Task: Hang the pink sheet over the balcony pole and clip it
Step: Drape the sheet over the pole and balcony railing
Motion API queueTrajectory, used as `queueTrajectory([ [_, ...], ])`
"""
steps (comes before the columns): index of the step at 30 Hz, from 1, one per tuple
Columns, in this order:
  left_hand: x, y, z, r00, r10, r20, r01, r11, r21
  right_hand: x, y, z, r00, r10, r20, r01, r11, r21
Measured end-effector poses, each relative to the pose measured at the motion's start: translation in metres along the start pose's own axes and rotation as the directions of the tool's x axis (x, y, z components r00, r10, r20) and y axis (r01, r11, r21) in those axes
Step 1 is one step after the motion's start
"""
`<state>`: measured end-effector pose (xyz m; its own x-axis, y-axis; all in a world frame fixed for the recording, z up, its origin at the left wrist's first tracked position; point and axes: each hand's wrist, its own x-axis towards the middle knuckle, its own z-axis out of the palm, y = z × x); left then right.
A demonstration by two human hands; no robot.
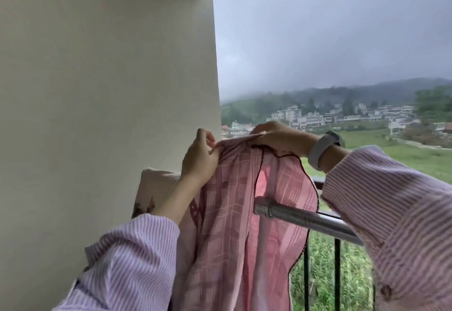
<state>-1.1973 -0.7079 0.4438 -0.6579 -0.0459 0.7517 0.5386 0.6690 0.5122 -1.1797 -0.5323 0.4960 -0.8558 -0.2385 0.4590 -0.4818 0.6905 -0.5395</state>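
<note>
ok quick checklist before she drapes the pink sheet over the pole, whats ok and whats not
1. Left hand grips the top edge of the pink sheet: ok.
2. Right hand pinches the same edge further along: ok.
3. Sheet raised above the metal pole: ok, its top edge is held higher than the pole.
4. Sheet spread out flat: not ok, it hangs bunched and folded between the hands.
5. Pole free to take the sheet: ok for the part in view; its left end is hidden behind the sheet.
6. Clip ready to hand: cannot tell, none shows in view.
</note>
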Motion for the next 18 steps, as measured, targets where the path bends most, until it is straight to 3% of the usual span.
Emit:
queueTrajectory([
  [3,-0.037,0.007,0.009,0.996,-0.045,-0.076,0.049,0.998,0.049,-0.015,0.022,-0.004,0.973,0.133,0.189,-0.109,0.985,-0.131],
  [5,-0.066,0.022,0.012,0.995,0.038,-0.093,-0.037,0.999,0.008,-0.024,0.033,-0.007,0.954,0.161,0.253,-0.113,0.975,-0.192],
  [8,-0.102,0.037,0.023,0.978,0.196,0.067,-0.197,0.980,0.007,-0.040,0.041,-0.013,0.918,0.209,0.338,-0.164,0.974,-0.156],
  [13,-0.111,0.056,0.041,0.986,0.012,0.165,-0.028,0.995,0.096,-0.060,0.044,-0.022,0.954,0.182,0.237,-0.214,0.970,0.116],
  [15,-0.111,0.066,0.048,0.986,0.027,0.164,-0.055,0.984,0.167,-0.067,0.045,-0.026,0.973,0.161,0.168,-0.183,0.975,0.128],
  [18,-0.123,0.075,0.053,0.990,0.134,0.045,-0.139,0.981,0.135,-0.082,0.048,-0.033,0.983,0.165,0.078,-0.166,0.986,0.006],
])
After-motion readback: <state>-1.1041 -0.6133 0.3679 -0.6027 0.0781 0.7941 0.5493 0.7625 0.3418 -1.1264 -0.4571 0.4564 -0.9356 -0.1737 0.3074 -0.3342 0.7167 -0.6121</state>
